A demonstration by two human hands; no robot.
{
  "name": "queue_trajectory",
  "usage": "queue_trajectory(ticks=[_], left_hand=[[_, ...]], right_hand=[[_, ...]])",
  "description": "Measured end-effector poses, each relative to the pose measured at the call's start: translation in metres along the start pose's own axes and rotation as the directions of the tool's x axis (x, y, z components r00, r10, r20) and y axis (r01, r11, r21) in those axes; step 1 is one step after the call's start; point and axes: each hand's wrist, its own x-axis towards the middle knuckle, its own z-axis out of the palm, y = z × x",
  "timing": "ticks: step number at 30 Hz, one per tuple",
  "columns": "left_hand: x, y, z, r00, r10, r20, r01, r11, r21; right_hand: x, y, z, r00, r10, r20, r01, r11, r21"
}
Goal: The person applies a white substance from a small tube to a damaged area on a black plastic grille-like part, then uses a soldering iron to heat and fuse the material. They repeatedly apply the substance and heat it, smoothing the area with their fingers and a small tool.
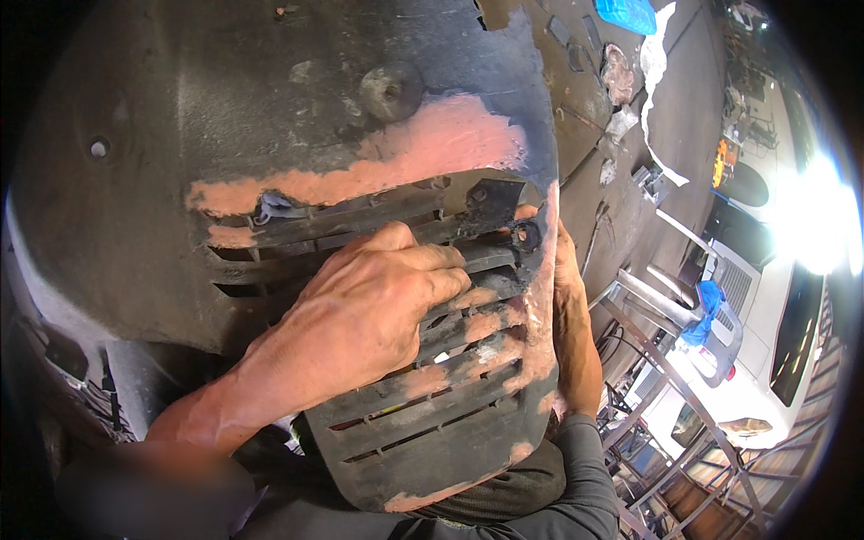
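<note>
A large black plastic bumper fills the middle, with slatted grille openings and pinkish filler smeared along its edges. My left hand reaches in from the lower left, back of the hand up. Its fingers are bent together over a dark grille slat, and the thumb is hidden. My right hand is behind the bumper's right edge, mostly out of sight. A bit of its fingers shows through the gap near a round hole, gripping that edge from behind.
To the right lie a torn white strip, a blue plastic item and scattered scraps on the floor. A metal frame stand with a blue cloth stands farther right. Beyond it is a white vehicle beside a bright light.
</note>
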Motion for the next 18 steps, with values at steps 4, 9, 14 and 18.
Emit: queue_trajectory(ticks=[4, 9, 14, 18], left_hand=[[0.001, 0.001, 0.000, 0.999, -0.032, 0.009, 0.033, 0.998, -0.048], [0.002, 0.003, -0.003, 0.998, -0.054, 0.021, 0.056, 0.995, -0.081], [0.003, 0.013, -0.011, 0.973, -0.207, 0.100, 0.211, 0.977, -0.039], [0.002, 0.005, -0.004, 0.972, -0.228, 0.050, 0.231, 0.971, -0.064]], right_hand=[[0.000, -0.001, -0.002, 0.999, 0.027, 0.033, -0.028, 0.999, 0.035], [0.000, -0.001, 0.001, 1.000, 0.012, 0.029, -0.013, 1.000, 0.027], [0.000, 0.001, -0.003, 0.999, 0.028, 0.037, -0.029, 0.999, 0.035], [0.000, 0.001, -0.001, 0.999, 0.042, -0.028, -0.042, 0.999, -0.003]])
